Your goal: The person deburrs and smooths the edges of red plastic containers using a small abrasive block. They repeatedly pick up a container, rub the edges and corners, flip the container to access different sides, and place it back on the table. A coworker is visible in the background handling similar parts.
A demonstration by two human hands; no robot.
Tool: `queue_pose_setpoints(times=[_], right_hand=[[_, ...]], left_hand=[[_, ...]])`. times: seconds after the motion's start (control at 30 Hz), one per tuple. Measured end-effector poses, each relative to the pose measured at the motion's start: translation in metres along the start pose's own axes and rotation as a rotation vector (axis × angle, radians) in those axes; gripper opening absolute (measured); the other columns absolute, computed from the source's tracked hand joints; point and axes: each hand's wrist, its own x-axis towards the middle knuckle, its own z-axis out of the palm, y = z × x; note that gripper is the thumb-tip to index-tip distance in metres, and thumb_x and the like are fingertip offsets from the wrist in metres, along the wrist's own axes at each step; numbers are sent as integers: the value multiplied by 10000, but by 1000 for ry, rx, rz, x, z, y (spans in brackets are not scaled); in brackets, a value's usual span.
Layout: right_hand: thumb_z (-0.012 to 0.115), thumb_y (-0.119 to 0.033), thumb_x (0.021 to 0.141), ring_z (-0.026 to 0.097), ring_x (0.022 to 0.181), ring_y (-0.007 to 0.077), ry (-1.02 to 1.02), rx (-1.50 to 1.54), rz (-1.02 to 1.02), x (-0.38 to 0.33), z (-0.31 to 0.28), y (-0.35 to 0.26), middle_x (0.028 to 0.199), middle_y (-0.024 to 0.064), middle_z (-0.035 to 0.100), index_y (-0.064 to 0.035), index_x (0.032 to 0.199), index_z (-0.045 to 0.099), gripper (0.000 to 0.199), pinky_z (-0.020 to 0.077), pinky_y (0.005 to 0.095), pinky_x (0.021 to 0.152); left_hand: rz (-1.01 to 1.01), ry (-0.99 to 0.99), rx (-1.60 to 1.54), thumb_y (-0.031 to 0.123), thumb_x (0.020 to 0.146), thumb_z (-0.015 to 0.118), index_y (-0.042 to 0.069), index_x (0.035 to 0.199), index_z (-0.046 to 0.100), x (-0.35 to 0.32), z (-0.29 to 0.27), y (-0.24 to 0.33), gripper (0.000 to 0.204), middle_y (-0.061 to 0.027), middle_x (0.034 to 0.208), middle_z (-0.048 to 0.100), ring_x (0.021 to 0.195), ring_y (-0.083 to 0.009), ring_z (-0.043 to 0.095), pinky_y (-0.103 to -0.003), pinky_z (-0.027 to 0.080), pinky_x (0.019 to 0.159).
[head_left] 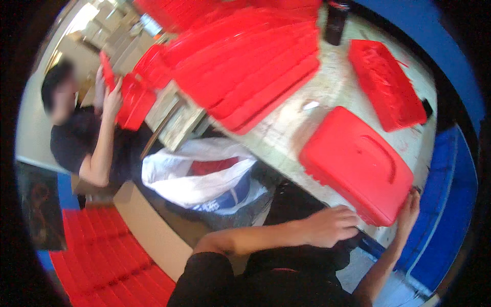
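Observation:
A red plastic case (358,163) with rounded corners and a curved groove on its top lies near the table's front edge. My right hand (409,209) grips its right end, with the fingers at the edge and the thumb hidden. Beside the case's near side is my left hand (335,225), its fingers curled together; whether they pinch anything is hidden. Farther back on the table lies an open red tray (386,84) with red plastic scraps in it. A small white piece (310,105) rests between the case and the stacked red parts (250,66).
A dark bottle (336,23) stands at the back. Below the table's left edge is a white sack (163,171) with red bits inside. A cardboard box (153,230) beside red panels (102,256) is at lower left. At left, a co-worker (94,138) holds red parts. Blue crates (440,204) are right.

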Motion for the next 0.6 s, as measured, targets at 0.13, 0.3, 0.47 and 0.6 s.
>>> queue_pose_setpoints(times=[0.13, 0.3, 0.47, 0.6], right_hand=[[483, -231, 1070, 576, 1031, 153, -199, 179, 180, 27, -14, 21, 1157, 73, 650, -9, 1306, 585, 340, 453, 288, 916], [483, -224, 1070, 592, 1093, 163, -124, 138, 215, 12, -15, 41, 1213, 77, 644, -3, 1271, 593, 319, 458, 289, 960], [530, -77, 1008, 587, 1154, 199, -70, 98, 101, -17, -19, 2, 1271, 112, 627, 1, 1352, 531, 353, 443, 339, 1021], [570, -62, 972, 599, 1168, 228, 123, -297, 270, -58, -29, -41, 1271, 138, 628, 6, 1349, 524, 386, 442, 339, 1033]], left_hand=[[-815, -199, 500, 222, 729, 650, 134, 819, 713, -122, -149, -67, 141, -133, 798, 675, 770, -321, 678, -467, 560, 654], [-1445, -768, 434, 297, 779, 660, 16, 885, 748, -330, -220, -193, 313, -218, 941, 728, 866, -388, 714, -491, 569, 767], [-1464, -648, 566, 272, 788, 651, 12, 877, 739, -408, -211, -273, 289, -222, 916, 719, 850, -402, 702, -498, 560, 757], [-1377, -621, 657, 252, 795, 643, 8, 870, 732, -393, -236, -307, 270, -226, 897, 712, 838, -413, 693, -504, 552, 750]])
